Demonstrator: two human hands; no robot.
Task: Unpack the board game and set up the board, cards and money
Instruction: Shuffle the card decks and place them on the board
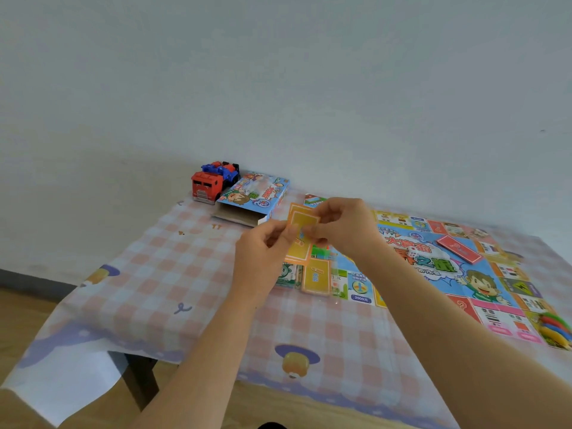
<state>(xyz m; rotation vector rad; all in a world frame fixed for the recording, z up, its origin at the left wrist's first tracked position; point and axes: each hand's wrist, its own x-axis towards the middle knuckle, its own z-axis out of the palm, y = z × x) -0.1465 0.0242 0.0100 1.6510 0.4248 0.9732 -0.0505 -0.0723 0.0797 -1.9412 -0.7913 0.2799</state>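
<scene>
Above the table, my left hand (263, 252) and my right hand (343, 227) both pinch a small stack of orange-yellow cards (301, 232), held upright. Below them another yellow card pile (316, 276) lies beside green paper money (289, 275) on the left edge of the colourful game board (433, 274), which is spread flat on the right. A red card deck (459, 249) and a white die (413, 252) rest on the board's middle. The open blue game box (253, 198) lies at the back.
A red and blue toy truck (213, 181) stands behind the box by the wall. Coloured plastic pieces (555, 331) sit on the board's right corner. The pink checked tablecloth (173, 274) hangs over the table's left and front edges.
</scene>
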